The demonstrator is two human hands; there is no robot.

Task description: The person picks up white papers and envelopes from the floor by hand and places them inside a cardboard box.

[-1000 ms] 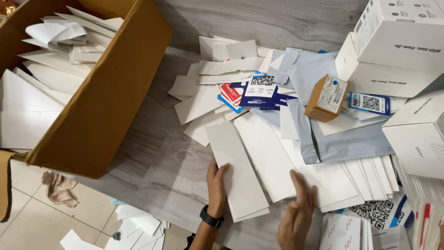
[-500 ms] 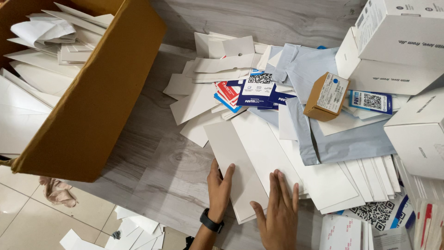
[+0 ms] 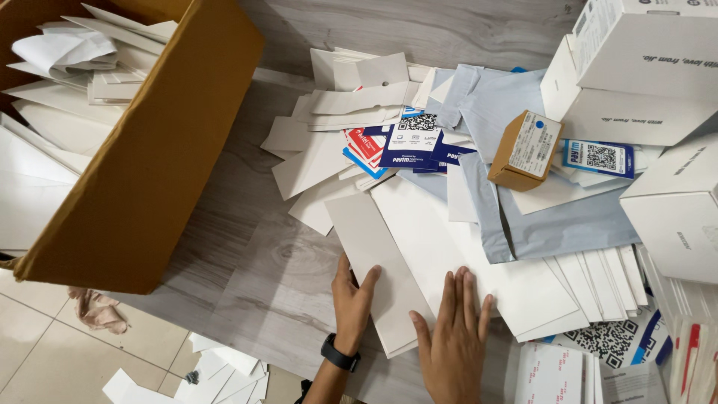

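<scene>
Grey wood-grain table [image 3: 247, 284]: left hand [image 3: 351, 299] and right hand [image 3: 452, 337], fingers spread flat, press a white card stack [image 3: 374, 262]; overhanging its six-o'clock edge, cards may slip off.

A grey wood-grain tabletop [image 3: 254, 284] filled most of the view, lit evenly from above. Below its edge lay a pale tiled floor [image 3: 45, 359] — dark grout lines crossing it — with a crumpled pinkish rag [image 3: 96, 310] and scattered white cards [image 3: 217, 370] beside the table's corner.
</scene>
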